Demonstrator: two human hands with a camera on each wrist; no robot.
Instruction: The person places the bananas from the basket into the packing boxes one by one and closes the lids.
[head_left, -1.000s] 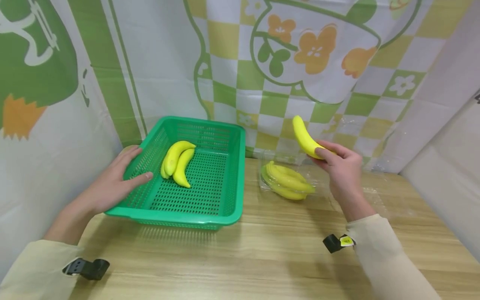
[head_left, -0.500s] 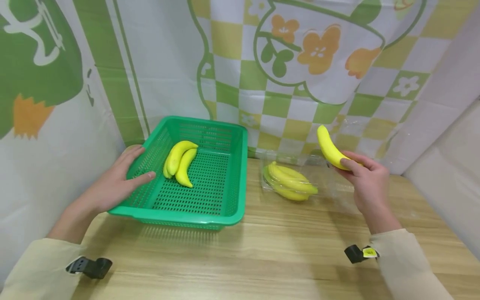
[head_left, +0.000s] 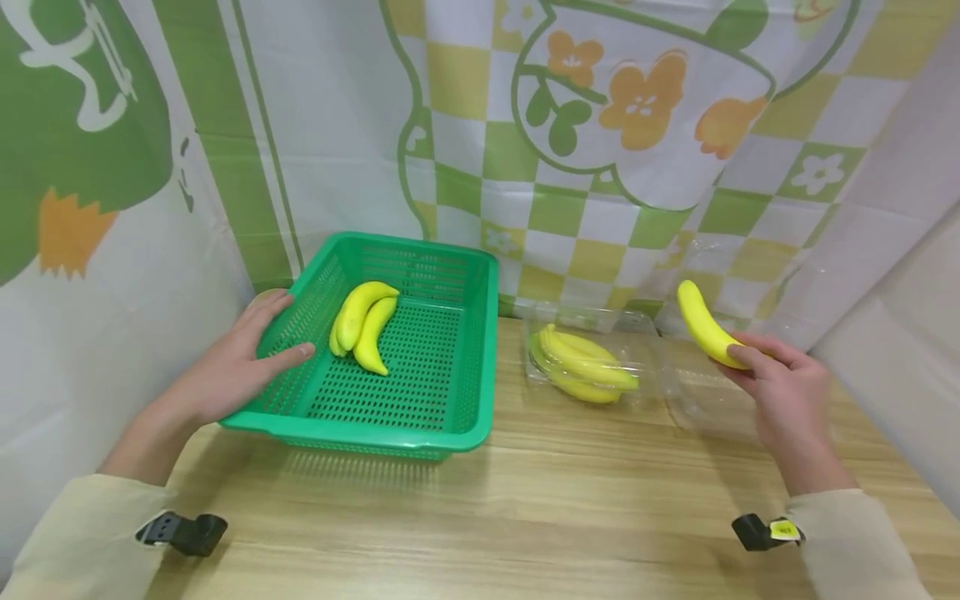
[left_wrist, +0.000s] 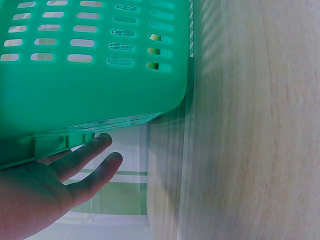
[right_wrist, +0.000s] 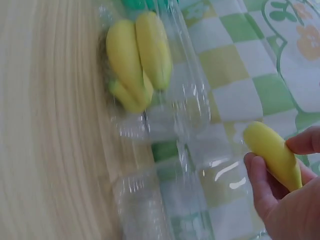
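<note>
In the head view, a green plastic basket [head_left: 405, 437] stands at the left with several yellow bananas [head_left: 375, 333] inside. My left hand [head_left: 228, 367] rests at its left rim, thumb over the edge and fingers outside. The left wrist view shows those fingers [left_wrist: 92, 175] extended and spread under the rim. My right hand [head_left: 787, 392] pinches a single banana [head_left: 705, 325] by its lower end, tilted and raised off the table. Below and left of it lies a clear plastic clamshell box [head_left: 637, 329] with more bananas [head_left: 585, 367] in it.
The clamshell's transparent lid [right_wrist: 145, 205] is folded open toward the right, beneath my right hand. A wooden table [head_left: 555, 508] spans the front. Patterned cloth [head_left: 525, 167] hangs behind, with white cloth sides left and right.
My right hand has moved right and down with the banana, from above the box's bananas to over the lid. The left hand stays at the basket's rim; the head view shifts slightly.
</note>
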